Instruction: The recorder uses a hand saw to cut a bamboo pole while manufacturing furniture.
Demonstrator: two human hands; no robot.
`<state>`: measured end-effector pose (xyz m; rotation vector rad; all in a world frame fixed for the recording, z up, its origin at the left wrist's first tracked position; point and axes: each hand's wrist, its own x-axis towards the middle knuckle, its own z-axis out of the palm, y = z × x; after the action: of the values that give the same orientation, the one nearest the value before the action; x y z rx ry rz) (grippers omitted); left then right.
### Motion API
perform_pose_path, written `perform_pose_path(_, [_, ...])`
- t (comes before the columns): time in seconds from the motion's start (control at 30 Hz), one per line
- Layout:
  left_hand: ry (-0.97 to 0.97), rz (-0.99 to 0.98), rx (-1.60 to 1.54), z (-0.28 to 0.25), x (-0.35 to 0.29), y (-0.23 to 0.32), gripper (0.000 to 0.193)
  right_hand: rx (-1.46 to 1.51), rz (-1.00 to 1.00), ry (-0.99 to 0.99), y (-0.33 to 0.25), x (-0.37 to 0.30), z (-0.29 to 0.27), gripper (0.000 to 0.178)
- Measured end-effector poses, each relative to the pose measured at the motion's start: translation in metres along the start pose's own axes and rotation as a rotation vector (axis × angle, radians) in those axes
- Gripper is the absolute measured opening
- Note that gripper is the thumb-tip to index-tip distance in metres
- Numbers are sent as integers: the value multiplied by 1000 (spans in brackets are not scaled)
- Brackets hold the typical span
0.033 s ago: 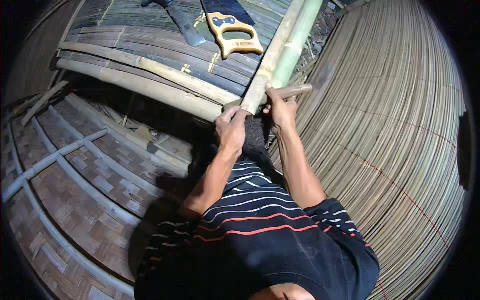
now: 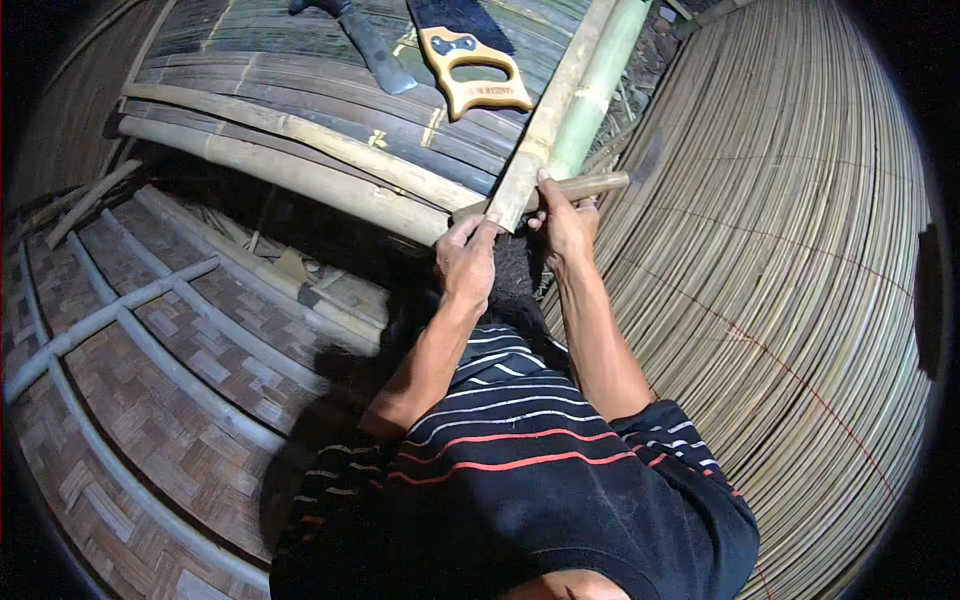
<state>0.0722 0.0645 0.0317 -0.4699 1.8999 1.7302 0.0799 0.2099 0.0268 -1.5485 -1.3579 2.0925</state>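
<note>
One reed screen point(image 2: 770, 260) lies right of the pale bamboo strip point(image 2: 522, 180). Remotely I log a green pole point(image 2: 588, 105) along the strip's right edge, a handsaw point(image 2: 440, 70) leftward. Left hand point(image 2: 468, 265) pinches the strip's near end; right hand point(image 2: 572, 235) curls beside it, exact grip undetermined.

A person point(image 2: 606, 345) in a striped dark shirt point(image 2: 540, 490) pinches the end of a pale bamboo strip point(image 2: 519, 185) with the left hand point(image 2: 467, 262), the right hand point(image 2: 570, 232) against a short crosswise rod point(image 2: 600, 184), while a yellow-handled handsaw point(image 2: 443, 70) lies on a slatted bamboo surface point(image 2: 290, 85) beside a dark tool point(image 2: 372, 50).
</note>
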Motion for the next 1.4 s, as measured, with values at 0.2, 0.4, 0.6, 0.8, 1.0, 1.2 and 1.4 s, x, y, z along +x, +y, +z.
perform_pose_path(0.2, [-38, 80, 243, -4, 0, 7, 35, -557, -246, 253, 3, 2, -10, 64])
perform_pose_path(0.4, [-77, 62, 555, -11, 0, 25, 41, -1002, -178, 103, -16, 14, -46, 90])
perform_pose_path(0.6, [-16, 185, 684, -29, -4, 28, 36, -973, -618, 50, -63, -21, -14, 47])
perform_pose_path(0.8, [167, 703, 656, -22, 10, 6, 40, -1239, -1356, -348, -56, 72, 45, 49])
perform_pose_path(1.0, [33, 583, 644, -30, 24, -9, 41, -1612, -1447, -386, -61, 89, 86, 48])
perform_pose_path(1.2, [69, 544, 603, -28, 29, -12, 46, -1724, -1457, -409, -56, 118, 107, 40])
perform_pose_path(1.4, [12, 492, 608, -20, 20, -7, 45, -1606, -1693, -103, -70, 108, 113, 19])
